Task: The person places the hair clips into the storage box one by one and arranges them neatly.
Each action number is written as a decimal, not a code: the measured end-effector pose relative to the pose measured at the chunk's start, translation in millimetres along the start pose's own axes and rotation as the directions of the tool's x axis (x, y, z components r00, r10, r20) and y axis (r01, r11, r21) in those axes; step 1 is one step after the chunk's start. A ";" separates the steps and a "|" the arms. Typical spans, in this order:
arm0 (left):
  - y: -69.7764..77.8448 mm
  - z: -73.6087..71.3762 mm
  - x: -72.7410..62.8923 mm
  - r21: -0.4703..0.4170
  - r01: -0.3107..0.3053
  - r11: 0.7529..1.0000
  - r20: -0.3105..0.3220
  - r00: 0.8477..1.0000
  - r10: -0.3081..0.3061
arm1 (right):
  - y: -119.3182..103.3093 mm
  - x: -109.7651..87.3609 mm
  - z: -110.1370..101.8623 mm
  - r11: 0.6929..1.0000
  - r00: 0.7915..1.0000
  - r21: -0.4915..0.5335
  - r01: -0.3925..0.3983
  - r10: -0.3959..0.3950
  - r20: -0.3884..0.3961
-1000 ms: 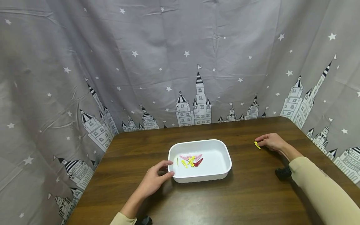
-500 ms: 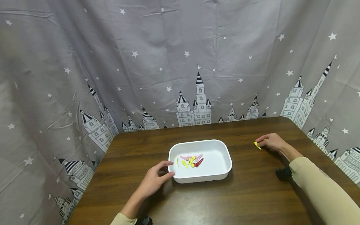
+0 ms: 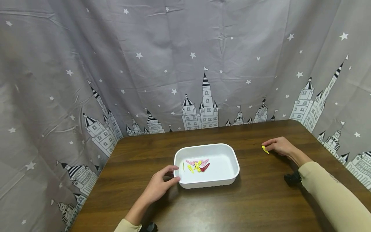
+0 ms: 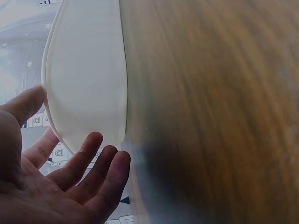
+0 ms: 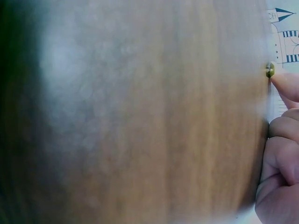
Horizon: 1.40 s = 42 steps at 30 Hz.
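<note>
At the left end of a white plastic tray (image 3: 208, 184), my left hand (image 3: 157, 183) holds the rim, with its thumb and index finger on the corner. In the left wrist view, the other fingers (image 4: 114, 175) curve loosely outside the tray wall. My right hand (image 3: 280, 146), off to the tray's right, pinches a yellow snap hair clip (image 3: 265, 149) by its upper end, low over the tabletop. Only the tip of that clip (image 5: 270, 70) shows in the right wrist view. Several clips lie in the tray: yellow clips (image 3: 190, 169), pink clips (image 3: 204, 162) and a dark red clip (image 3: 205, 167).
A brown wooden table (image 3: 255, 199) bears the tray near its middle. Behind it and along the sides hangs a grey curtain (image 3: 162, 64) printed with castles and stars. A black wrist device (image 3: 292, 178) sits under the right forearm.
Almost nothing differs. The right hand still pinches the yellow clip at the same spot, and the left hand stays on the tray; the view shifts by a few pixels.
</note>
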<state>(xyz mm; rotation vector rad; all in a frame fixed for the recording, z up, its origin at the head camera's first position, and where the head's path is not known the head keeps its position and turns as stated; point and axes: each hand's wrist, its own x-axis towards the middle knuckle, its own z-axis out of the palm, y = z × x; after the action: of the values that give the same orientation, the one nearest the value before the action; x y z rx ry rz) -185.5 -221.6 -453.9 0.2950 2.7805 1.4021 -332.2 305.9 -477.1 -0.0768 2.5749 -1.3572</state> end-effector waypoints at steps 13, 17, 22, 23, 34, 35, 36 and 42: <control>0.4 -0.9 -0.7 0.005 0.003 1.000 -0.003 1.000 -0.003 | -0.3 0.4 -1.0 0.999 1.000 0.037 0.014 -0.015 0.012; 0.0 -0.9 -0.6 0.004 -0.004 1.000 -0.005 1.000 0.004 | 0.7 1.2 -3.0 0.996 0.999 0.088 0.012 -0.015 0.039; -1.2 -0.8 -0.6 0.013 -0.011 1.000 -0.001 1.000 0.011 | 2.0 2.5 -4.9 0.994 0.998 0.114 -0.006 -0.001 0.064; -1.5 -0.8 -0.7 0.016 -0.011 1.000 0.001 1.000 0.011 | 2.2 2.5 -5.3 0.994 0.997 0.112 -0.005 -0.003 0.074; 1.1 -1.3 -1.2 -0.012 -0.008 1.000 0.007 1.000 0.008 | 3.8 0.4 -7.2 0.991 0.993 0.131 -0.019 0.003 0.121; 1.1 -1.3 -1.2 -0.011 -0.010 1.000 0.007 1.000 0.010 | 3.7 0.2 -7.5 0.991 0.992 0.131 -0.017 0.001 0.123; 1.1 -1.4 -1.2 -0.009 -0.011 1.000 0.007 1.000 0.011 | 3.4 0.0 -7.6 0.991 0.992 0.132 -0.015 -0.001 0.125; 2.1 -2.2 -1.1 0.001 -0.012 1.000 0.009 1.000 0.012 | 1.1 -2.6 -8.8 0.986 0.990 0.165 -0.011 -0.012 0.137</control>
<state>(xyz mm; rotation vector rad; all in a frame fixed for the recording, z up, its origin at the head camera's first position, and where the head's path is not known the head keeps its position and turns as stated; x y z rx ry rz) -184.3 -222.3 -451.1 0.3178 2.7767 1.3982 -331.6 314.0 -472.8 -0.1373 2.3404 -1.5047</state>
